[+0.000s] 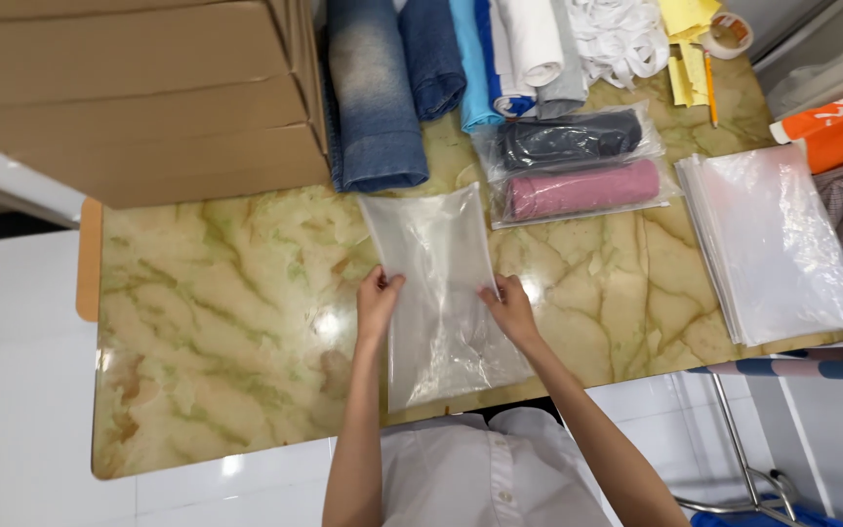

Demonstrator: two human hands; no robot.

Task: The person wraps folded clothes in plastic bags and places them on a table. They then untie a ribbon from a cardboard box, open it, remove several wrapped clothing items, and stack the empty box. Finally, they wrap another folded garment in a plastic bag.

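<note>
Head view: both hands, left hand (pixel 379 301) and right hand (pixel 509 304), pinch the clear bag (pixel 438 283) flat on the worktop (pixel 217 322). Keep both edges tight; the bag's mouth probably faces away.

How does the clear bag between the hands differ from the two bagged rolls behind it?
The clear bag lies flat and looks empty; the two bagged rolls, one dark, one pink, bulge with rolled cloth. The left hand and right hand grip the clear bag's edges; the bagged rolls lie untouched. All are transparent plastic.
</note>
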